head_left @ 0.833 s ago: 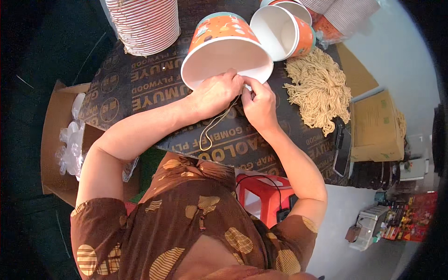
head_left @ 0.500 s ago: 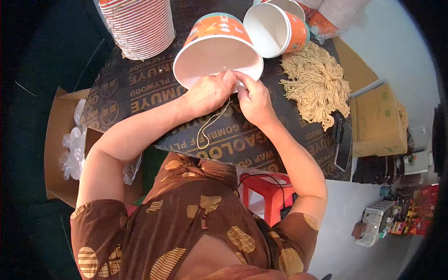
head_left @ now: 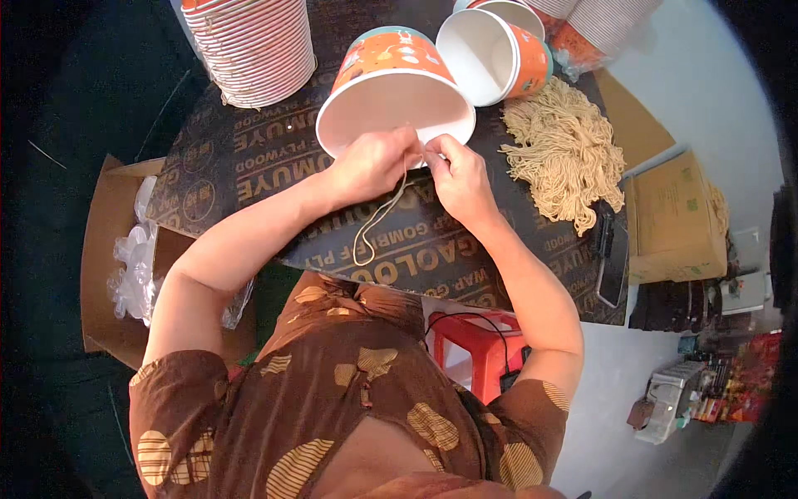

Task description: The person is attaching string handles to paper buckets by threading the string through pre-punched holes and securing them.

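A large orange paper bucket (head_left: 391, 91) lies on its side on the dark printed plywood table, its white mouth toward me. At its near rim my left hand (head_left: 378, 162) is closed on a thin beige string (head_left: 370, 229), whose loop hangs down over the tabletop. Close beside it, my right hand (head_left: 457, 173) pinches at the same rim, thumb and forefinger together on the string. The exact spot where the string meets the rim is partly hidden by my fingers.
A tall stack of buckets (head_left: 253, 54) stands at the far left. Two more buckets (head_left: 478, 58) lie beyond my right hand. A heap of beige strings (head_left: 569, 150) and a phone (head_left: 613, 262) are at the right. Cardboard boxes (head_left: 677, 220) flank the table; a red stool (head_left: 478, 333) is below.
My hands have drawn slightly apart at the rim, the right one shifting a little to the right. The bucket has moved slightly to the right in view.
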A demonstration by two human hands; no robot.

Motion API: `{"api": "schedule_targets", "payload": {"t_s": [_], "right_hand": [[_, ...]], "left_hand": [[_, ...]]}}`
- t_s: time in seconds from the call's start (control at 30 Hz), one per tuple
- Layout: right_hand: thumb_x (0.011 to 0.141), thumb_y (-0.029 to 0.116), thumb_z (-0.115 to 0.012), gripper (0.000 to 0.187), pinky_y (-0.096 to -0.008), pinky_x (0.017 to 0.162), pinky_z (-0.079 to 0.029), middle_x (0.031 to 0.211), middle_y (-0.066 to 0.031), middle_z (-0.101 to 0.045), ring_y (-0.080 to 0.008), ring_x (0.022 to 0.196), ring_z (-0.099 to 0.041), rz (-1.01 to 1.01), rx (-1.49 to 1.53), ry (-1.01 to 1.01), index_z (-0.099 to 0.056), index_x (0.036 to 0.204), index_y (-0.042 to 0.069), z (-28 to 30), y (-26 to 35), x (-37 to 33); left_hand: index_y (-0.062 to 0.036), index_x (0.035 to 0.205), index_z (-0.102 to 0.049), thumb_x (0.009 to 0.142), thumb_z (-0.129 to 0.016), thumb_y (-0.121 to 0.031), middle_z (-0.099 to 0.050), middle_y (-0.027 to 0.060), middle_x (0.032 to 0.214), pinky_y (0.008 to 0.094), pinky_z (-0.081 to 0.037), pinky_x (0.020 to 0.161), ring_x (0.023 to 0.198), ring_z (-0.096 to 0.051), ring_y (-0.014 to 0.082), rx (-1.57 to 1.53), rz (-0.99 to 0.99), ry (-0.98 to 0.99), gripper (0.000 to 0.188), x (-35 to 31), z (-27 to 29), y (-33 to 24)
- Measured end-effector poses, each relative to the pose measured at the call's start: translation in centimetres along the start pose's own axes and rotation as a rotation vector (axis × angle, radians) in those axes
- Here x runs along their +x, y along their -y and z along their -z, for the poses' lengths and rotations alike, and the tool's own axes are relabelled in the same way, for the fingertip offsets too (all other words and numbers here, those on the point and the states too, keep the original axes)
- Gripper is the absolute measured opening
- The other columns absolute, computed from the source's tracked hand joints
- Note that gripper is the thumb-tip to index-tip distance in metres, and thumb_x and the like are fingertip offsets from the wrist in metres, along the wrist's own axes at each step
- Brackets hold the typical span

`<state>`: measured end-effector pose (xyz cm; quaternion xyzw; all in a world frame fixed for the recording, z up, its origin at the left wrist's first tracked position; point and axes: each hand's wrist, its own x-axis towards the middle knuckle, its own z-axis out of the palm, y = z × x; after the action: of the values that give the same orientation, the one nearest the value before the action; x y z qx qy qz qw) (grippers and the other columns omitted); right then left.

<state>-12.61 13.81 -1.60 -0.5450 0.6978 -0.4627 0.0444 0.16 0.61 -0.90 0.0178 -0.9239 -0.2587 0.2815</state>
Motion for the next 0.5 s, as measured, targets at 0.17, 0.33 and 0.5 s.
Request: {"api": "schedule_targets", "payload": {"t_s": [0.17,0.33,0.5], "right_hand": [[0.084,0.001,-0.058,0.005,-0.0466,0.066,-0.047,0.078,-0.022,-0.061,-0.0424,0.076,-0.061,0.058,0.021,0.068,-0.055,0.087,0.0,0.5,0.3,0.1],[0.087,0.003,-0.055,0.003,-0.038,0.068,-0.046,0.077,-0.0146,-0.059,-0.0297,0.072,-0.057,0.184,-0.028,0.269,-0.054,0.087,0.0,2.3,0.1,0.4],[0.084,0.001,-0.054,0.003,-0.042,0.074,-0.045,0.08,-0.0158,-0.058,-0.0356,0.08,-0.056,0.256,-0.142,0.32,-0.054,0.088,0.001,2.6,0.2,0.4]], "left_hand": [[0.0008,0.08,-0.059,0.082,-0.058,-0.004,-0.062,0.0095,0.072,0.0341,-0.048,0.063,0.068,-0.06,0.019,-0.457,0.314,0.083,0.006,0.4,0.6,1.2],[0.0022,0.076,-0.059,0.074,-0.055,0.001,-0.062,0.021,0.08,0.0409,-0.048,0.071,0.077,-0.062,0.0353,-0.223,0.339,0.027,0.005,0.6,0.4,0.5],[0.0047,0.077,-0.061,0.074,-0.053,-0.002,-0.062,0.0248,0.086,0.0433,-0.048,0.074,0.082,-0.062,0.0397,-0.025,0.293,-0.005,0.011,0.6,0.3,0.1]]}}
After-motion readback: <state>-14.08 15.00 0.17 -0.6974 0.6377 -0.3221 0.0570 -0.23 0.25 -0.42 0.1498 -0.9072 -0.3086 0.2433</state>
